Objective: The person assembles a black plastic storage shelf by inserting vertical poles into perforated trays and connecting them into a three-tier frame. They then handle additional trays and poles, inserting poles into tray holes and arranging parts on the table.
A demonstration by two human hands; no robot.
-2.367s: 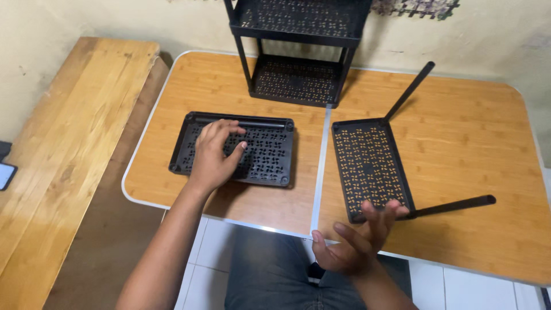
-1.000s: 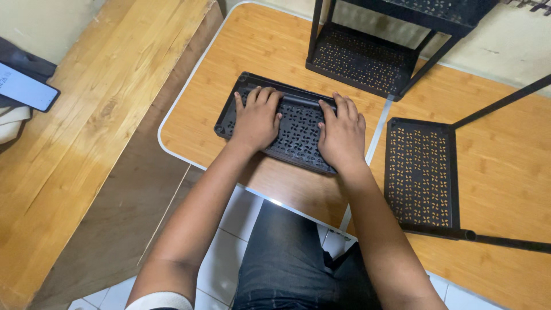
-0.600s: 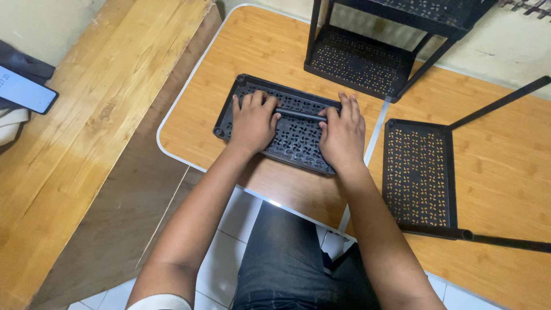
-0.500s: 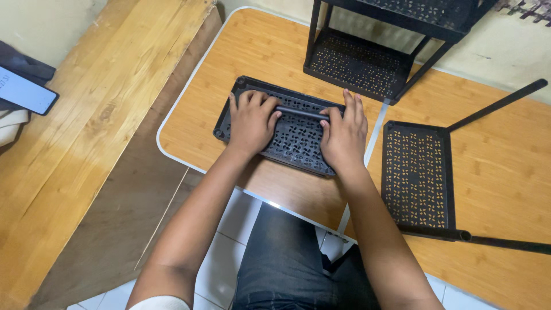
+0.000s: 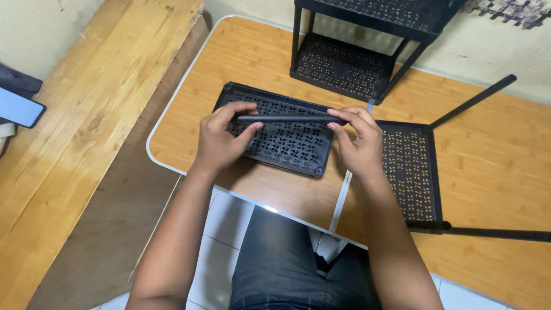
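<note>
Nearest the camera, the person's lap in dark trousers (image 5: 298, 264) shows at the table's edge, with both forearms reaching forward over the wooden table (image 5: 241, 63).

The left hand (image 5: 221, 140) pinches 1 end of a thin black rod (image 5: 287, 119) between thumb and fingers, and the right hand (image 5: 359, 140) pinches the other end the same way. The rod lies level between the 2 hands, held just above a black perforated tray (image 5: 287, 143) that lies flat on the table under them. Whether the rod touches the tray cannot be told.

Just to the right of the right hand lies a second perforated tray (image 5: 410, 172), flat on the table, with 2 black rods fitted at its corners: 1 (image 5: 493, 232) running along the near side to the right, 1 (image 5: 473, 100) pointing away toward the wall.

Farther back stands an assembled black shelf frame (image 5: 356, 63) with a perforated lower tier and upright legs, near the wall. Off to the left, a wooden bench (image 5: 86, 115) runs beside the table, and a phone (image 5: 20, 107) lies at its far left edge.
</note>
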